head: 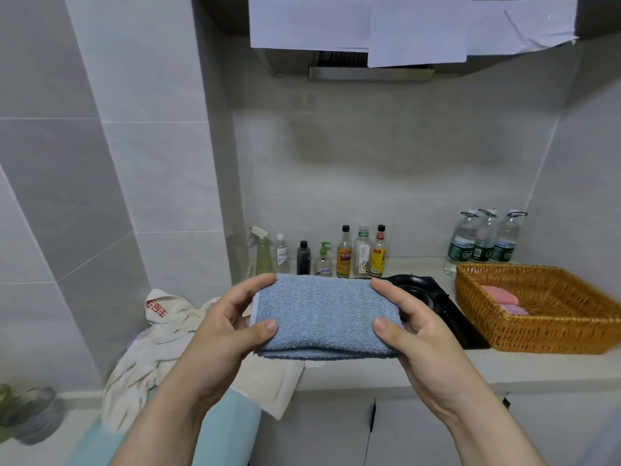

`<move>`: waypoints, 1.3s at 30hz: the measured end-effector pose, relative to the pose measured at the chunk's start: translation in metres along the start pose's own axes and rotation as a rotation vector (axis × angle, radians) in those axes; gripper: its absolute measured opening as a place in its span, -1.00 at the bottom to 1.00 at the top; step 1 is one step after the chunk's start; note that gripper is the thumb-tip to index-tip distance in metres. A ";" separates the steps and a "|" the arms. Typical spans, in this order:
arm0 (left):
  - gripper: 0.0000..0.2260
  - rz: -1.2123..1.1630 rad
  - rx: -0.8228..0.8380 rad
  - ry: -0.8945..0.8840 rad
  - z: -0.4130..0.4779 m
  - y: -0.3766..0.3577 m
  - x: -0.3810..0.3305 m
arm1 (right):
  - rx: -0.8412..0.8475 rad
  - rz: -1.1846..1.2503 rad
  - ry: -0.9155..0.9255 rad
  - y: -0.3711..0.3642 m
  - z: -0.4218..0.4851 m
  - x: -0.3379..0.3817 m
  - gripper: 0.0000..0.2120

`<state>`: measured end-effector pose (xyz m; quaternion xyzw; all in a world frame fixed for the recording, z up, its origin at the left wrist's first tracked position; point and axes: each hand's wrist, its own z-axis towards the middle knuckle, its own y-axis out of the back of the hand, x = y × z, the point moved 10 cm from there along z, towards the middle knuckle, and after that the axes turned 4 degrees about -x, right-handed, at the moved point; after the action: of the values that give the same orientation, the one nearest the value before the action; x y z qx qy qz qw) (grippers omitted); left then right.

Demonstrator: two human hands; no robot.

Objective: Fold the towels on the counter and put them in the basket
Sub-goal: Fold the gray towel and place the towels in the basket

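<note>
Towel (324, 317): folded, pinched at both ends by left hand (228, 326) and right hand (408, 326), keeping folds together.
Basket (537, 334): right of towel, ready.

**What We Cannot See Well**

The fingers of the left hand (232, 326) go behind the blue towel (324, 316), so only the thumb shows on top. The right hand (408, 331) is the same. The towel hides part of the black stove (433, 299) just behind the right hand.

Past the right hand, the basket (537, 334) runs off the side of the picture. The pink towels (502, 299) inside it are partly hidden by its wall.

Behind the hands, the words on the bottles (361, 252) are too small to read.

Under the left hand, the cream cloth (161, 344) is partly covered by the arm. Far to the left of it, a blurry grey and green thing (28, 412) is cut off by the edge.
</note>
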<state>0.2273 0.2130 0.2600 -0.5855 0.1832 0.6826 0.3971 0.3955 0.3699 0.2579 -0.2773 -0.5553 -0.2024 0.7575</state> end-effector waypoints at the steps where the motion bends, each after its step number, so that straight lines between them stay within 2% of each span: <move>1: -0.42 0.001 -0.002 -0.001 0.000 -0.006 0.001 | 0.018 0.004 -0.008 0.005 -0.002 0.002 -0.28; 5: -0.42 0.013 0.009 -0.008 0.006 -0.031 0.005 | 0.024 -0.004 -0.024 0.032 -0.002 0.008 -0.50; 11: -0.43 -0.009 0.060 -0.001 0.034 -0.076 0.018 | -0.015 -0.033 -0.049 0.080 0.010 0.010 -0.42; 19: -0.43 -0.046 0.118 0.051 0.103 -0.140 0.075 | -0.137 -0.038 -0.081 0.170 0.054 -0.008 -0.41; 25: -0.48 -0.053 0.146 0.112 0.180 -0.189 0.146 | -0.202 -0.094 -0.155 0.244 0.115 -0.034 -0.41; 28: -0.42 -0.043 0.144 0.126 0.219 -0.200 0.174 | -0.197 -0.123 -0.199 0.275 0.155 -0.044 -0.41; 35: -0.48 -0.077 0.138 0.190 0.293 -0.222 0.217 | -0.209 -0.151 -0.251 0.328 0.224 -0.062 -0.44; 39: -0.27 -0.060 0.202 0.219 0.322 -0.244 0.238 | -0.230 -0.133 -0.274 0.356 0.244 -0.066 -0.46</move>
<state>0.2014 0.6717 0.1675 -0.6188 0.2755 0.5807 0.4517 0.4170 0.7993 0.1811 -0.3498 -0.6436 -0.2745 0.6230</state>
